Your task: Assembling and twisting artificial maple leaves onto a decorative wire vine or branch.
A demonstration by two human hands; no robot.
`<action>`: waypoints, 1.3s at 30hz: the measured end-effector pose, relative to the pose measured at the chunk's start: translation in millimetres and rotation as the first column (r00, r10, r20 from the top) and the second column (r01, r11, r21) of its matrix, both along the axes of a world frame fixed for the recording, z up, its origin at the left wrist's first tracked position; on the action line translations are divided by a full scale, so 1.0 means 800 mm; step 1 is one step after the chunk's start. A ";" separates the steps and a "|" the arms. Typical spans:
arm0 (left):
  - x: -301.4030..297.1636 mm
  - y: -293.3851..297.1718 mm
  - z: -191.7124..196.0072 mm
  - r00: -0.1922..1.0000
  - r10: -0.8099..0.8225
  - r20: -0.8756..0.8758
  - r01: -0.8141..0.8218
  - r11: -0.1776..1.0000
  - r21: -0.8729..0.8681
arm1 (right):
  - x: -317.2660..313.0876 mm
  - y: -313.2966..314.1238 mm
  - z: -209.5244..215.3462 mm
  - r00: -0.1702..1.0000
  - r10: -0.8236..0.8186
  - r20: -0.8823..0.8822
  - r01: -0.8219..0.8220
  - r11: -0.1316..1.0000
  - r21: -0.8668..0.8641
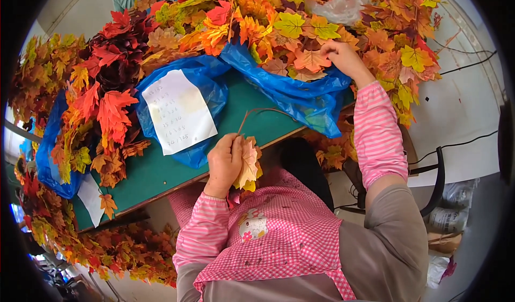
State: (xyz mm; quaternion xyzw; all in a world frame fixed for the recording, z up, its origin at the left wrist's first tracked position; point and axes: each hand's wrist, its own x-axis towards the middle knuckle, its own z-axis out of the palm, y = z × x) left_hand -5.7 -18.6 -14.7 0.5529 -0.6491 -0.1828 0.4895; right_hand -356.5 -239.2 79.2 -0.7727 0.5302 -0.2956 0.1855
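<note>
Clutching pale leaves (249,163) and, apparently, a thin brown stem (268,109) in the left hand (224,161), by the green table's (166,170) front edge. Touching an orange leaf (311,60) in the leaf pile (212,36) with the right hand (347,59); cannot tell whether gripping it. Could snag the pile or drag the blue plastic (308,98) by tugging too hard. Offers open tabletop between plastic and white paper (182,111); crowded farther back.

The left hand (224,160) pinched pale orange and yellow leaves (249,165), a thin brown stem (268,109) curving above it. The right hand (344,59) reached into the leaf pile (327,29), apparently touching an orange leaf (310,61). White paper (179,114) lay over a blue bag (199,154) on the green table (242,98).
</note>
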 end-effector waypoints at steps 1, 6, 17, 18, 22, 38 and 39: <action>0.000 0.000 0.000 1.000 0.005 -0.006 -0.005 1.000 0.022 | 0.008 0.001 0.001 0.998 -0.062 0.030 0.062 0.998 -0.006; -0.001 0.002 0.001 1.000 -0.008 0.018 0.008 1.000 -0.004 | 0.057 0.005 -0.010 0.953 -0.299 -0.056 0.285 0.942 -0.177; 0.000 0.002 0.000 1.000 -0.004 -0.003 0.004 1.000 -0.015 | 0.046 0.004 -0.001 0.841 -0.154 0.519 0.245 0.963 -0.110; 0.000 0.002 0.000 1.000 0.001 -0.010 -0.001 1.000 -0.008 | 0.041 0.005 0.004 0.765 -0.081 0.639 0.155 0.986 -0.060; 0.000 0.002 0.001 1.000 -0.003 -0.011 0.003 1.000 -0.014 | 0.016 0.006 0.032 0.954 -0.271 -0.127 0.240 0.947 -0.214; 0.002 -0.001 -0.001 0.999 0.005 0.044 -0.006 1.000 0.029 | -0.009 -0.015 0.112 0.907 -0.030 0.421 0.293 0.761 -0.579; 0.001 0.000 -0.001 1.000 0.007 0.011 -0.007 0.999 0.033 | 0.011 -0.005 0.113 0.796 0.045 0.604 0.242 0.890 -0.385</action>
